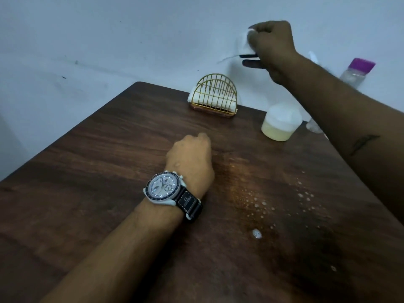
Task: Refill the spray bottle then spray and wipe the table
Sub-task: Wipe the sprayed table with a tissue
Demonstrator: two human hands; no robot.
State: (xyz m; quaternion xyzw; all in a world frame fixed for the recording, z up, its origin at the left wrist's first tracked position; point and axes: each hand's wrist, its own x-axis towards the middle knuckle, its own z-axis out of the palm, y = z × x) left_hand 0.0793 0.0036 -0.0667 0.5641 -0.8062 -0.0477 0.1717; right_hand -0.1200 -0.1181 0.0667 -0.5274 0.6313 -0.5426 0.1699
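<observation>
The fingers of my right hand (273, 44) are curling closed and pinching a white napkin (242, 41), which is hanging down from the fingertips in front of the wall (109, 40). This hand is lifted in the air, above and a little to the right of the golden wire napkin holder (213, 96). The forearm is stretching in from the right edge and crossing over the far right part of the table (109, 171).

The fingers of my left hand (190, 158) are folding under the palm in a fist, with nothing in them that I can see. The knuckles are resting on the dark wooden top near the middle, with the back of the hand turned up. On this wrist I am wearing a watch (162, 186) with a pale dial and a dark ring around it, and on its black strap (190, 201) the word OMEGA is showing in white letters. The small marks on the dial are too fine to read.

The spray bottle (281, 123) is standing on the table to the right of the holder, just under my right forearm. Pale yellow liquid is filling its lower part, and its top is hiding behind the arm. A bottle with a purple cap (358, 68) is standing further right, its label too blurred to read. White napkins are sitting inside the holder. Spray droplets (262, 202) are lying on the wood to the right of my left wrist
</observation>
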